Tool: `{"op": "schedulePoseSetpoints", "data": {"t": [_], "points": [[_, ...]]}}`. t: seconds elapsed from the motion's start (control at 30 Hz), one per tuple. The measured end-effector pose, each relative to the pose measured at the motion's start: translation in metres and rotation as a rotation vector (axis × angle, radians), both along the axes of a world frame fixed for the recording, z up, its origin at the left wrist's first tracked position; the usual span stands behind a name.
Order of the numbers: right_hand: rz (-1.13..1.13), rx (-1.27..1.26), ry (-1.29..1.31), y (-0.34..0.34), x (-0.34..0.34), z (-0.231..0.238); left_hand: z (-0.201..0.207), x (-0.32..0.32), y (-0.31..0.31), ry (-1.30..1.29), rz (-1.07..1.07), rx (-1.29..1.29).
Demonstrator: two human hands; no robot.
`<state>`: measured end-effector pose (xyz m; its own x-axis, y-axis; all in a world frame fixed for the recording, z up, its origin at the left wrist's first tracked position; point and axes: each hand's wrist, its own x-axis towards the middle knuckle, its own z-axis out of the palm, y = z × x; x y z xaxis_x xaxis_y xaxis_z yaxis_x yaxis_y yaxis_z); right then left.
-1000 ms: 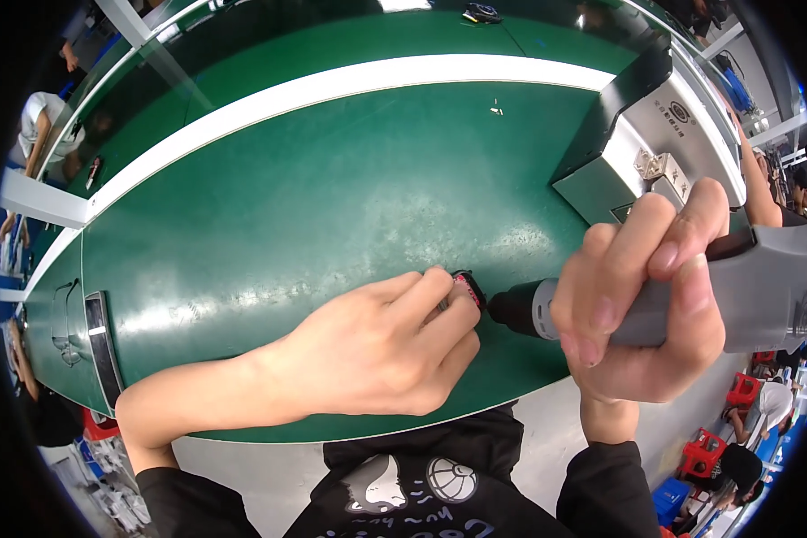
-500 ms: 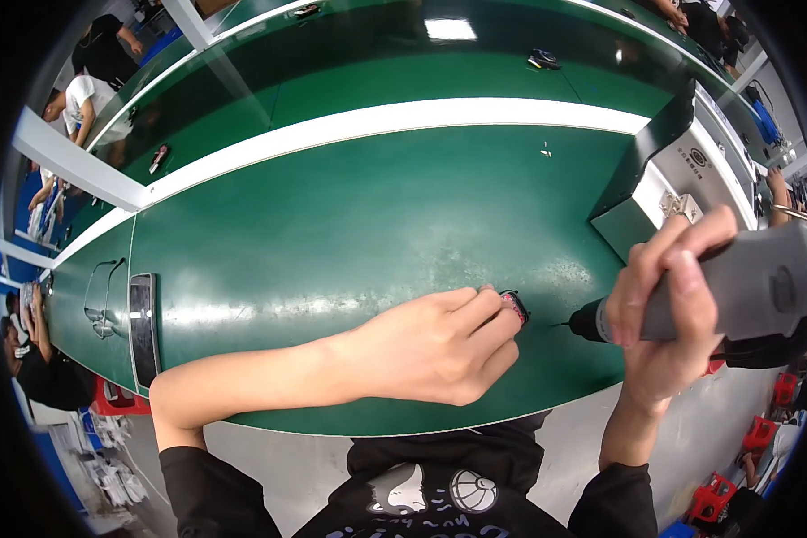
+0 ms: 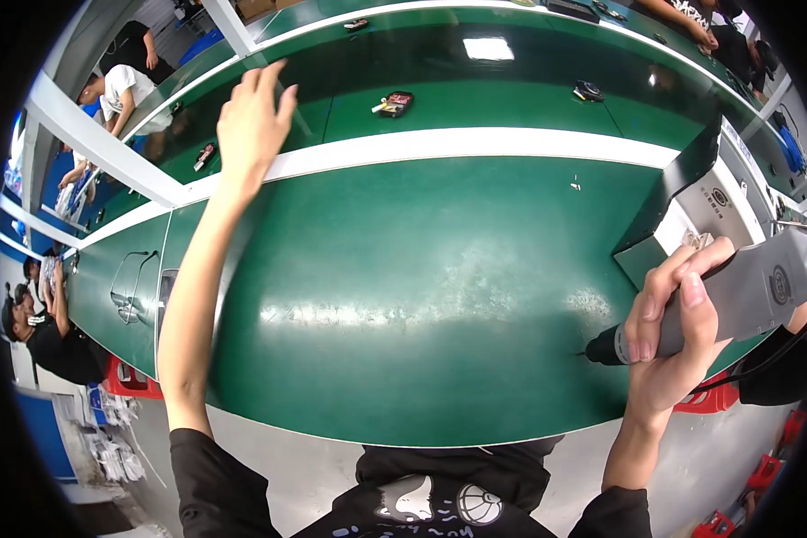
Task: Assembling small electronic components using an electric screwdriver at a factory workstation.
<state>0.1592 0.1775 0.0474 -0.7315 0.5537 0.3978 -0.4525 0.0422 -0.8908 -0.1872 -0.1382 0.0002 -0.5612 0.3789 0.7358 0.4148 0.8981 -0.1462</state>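
Observation:
My left hand (image 3: 253, 130) is stretched out over the far left, past the white rail, its fingers apart and nothing in them. To its right, a small dark device with a pale tab (image 3: 394, 104) lies on the green surface beyond the rail. My right hand (image 3: 677, 318) is wrapped round a grey electric screwdriver (image 3: 749, 287). The tool is tilted, its black nose and thin bit pointing left and low over the table's right side. Behind it stands a black-and-white box-shaped screw feeder (image 3: 704, 193), partly covered by my fingers.
The white rail (image 3: 475, 143) divides the green table (image 3: 403, 242) from the strip beyond, where more small devices (image 3: 588, 91) lie. Glasses (image 3: 133, 291) rest at far left, beside a dark flat object partly behind my left forearm. Tiny pale bits (image 3: 576, 184) lie near the rail.
My left hand has left the small device on the near table and swung far left, opening. A device now lies beyond the rail. The right hand still grips the screwdriver.

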Motion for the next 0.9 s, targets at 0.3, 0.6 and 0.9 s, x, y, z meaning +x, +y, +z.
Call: {"op": "schedulePoseSetpoints", "data": {"t": [0.3,0.6,0.9], "points": [[-0.035,0.063,0.037,0.017,-0.002,0.005,-0.067,-0.079,-0.173,-0.326,0.168,-0.031],[-0.03,0.269,0.311,0.092,0.019,0.079,-0.058,-0.079,-0.141,-0.383,-0.048,0.284],[-0.489,0.274,0.151,0.052,-0.014,0.082,-0.006,0.168,0.054,-0.526,-0.798,0.054]]}}
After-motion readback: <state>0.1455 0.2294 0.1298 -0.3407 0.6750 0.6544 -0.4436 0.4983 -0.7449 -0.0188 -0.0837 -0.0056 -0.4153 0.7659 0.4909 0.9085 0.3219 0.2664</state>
